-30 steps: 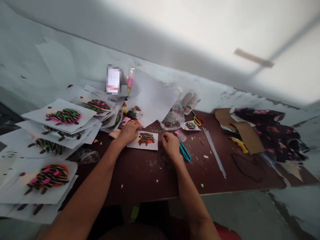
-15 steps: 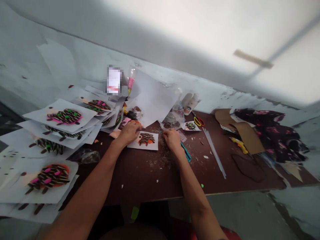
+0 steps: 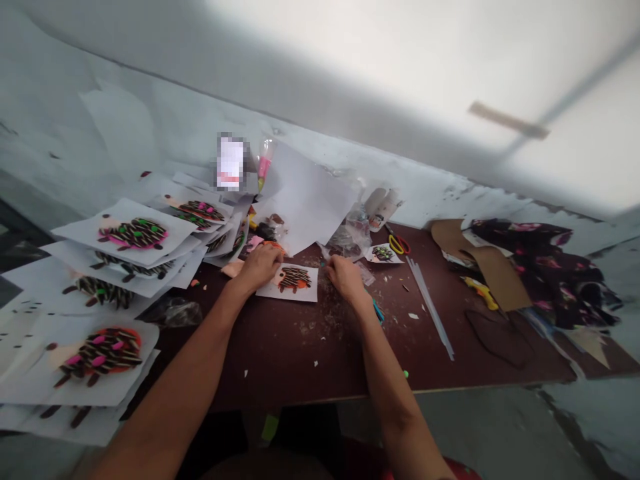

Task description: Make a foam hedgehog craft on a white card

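A small white card with a hedgehog picture point(image 3: 295, 279), brown-striped over orange, lies flat on the dark red table point(image 3: 295, 373). My left hand point(image 3: 261, 267) is at its upper left corner, fingers bent together over the edge by the hedgehog's head. To the right of the card, my right hand point(image 3: 345, 275) is low over the table with its fingers pinched. What they hold, if anything, is too small to make out; a tiny teal bit shows by the fingertips. Teal strips point(image 3: 378, 311) are partly hidden under my right forearm.
Stacked hedgehog sheets point(image 3: 133, 233) fill the left side. Behind the card stand a large white sheet point(image 3: 305, 193) and clear plastic bags point(image 3: 353, 233). Scissors point(image 3: 399, 245), translucent sticks point(image 3: 430, 307), a yellow glue gun point(image 3: 481, 293) and dark flowered cloth point(image 3: 540, 267) lie rightward.
The view has shifted slightly. My right hand and forearm sit a little further right, covering more of the teal strips. My left hand stays at the card's corner.
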